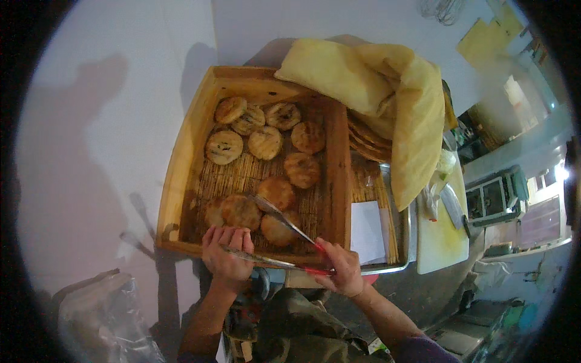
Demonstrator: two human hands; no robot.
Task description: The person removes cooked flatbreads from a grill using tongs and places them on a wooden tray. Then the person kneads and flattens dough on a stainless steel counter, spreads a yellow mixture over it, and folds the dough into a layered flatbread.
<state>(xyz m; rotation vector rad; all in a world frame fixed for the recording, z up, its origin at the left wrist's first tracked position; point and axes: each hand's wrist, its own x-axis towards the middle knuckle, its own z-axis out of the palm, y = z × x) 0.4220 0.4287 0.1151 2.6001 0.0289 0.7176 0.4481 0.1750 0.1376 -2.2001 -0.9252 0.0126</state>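
In front of me stands a wooden tray (338,190) lined with a reed mat (227,174). Several round browned pastries lie in it, one group at the back and another at the front. My right hand (342,267) grips metal tongs (290,223) by their red handles, with the arms spread apart. One tip reaches over the front pastries, beside a browned pastry (240,212); the other crosses my left hand (228,256). The left fingers curl over the tray's front rim, next to that pastry, and their undersides are hidden.
A yellow cloth (417,118) drapes over the tray's right rear and stacked woven trays (368,141). White paper (366,229) lies in a metal pan (404,263). Farther right, a knife (451,206) rests on a cutting board (440,245). Plastic sheeting (113,313) is at lower left.
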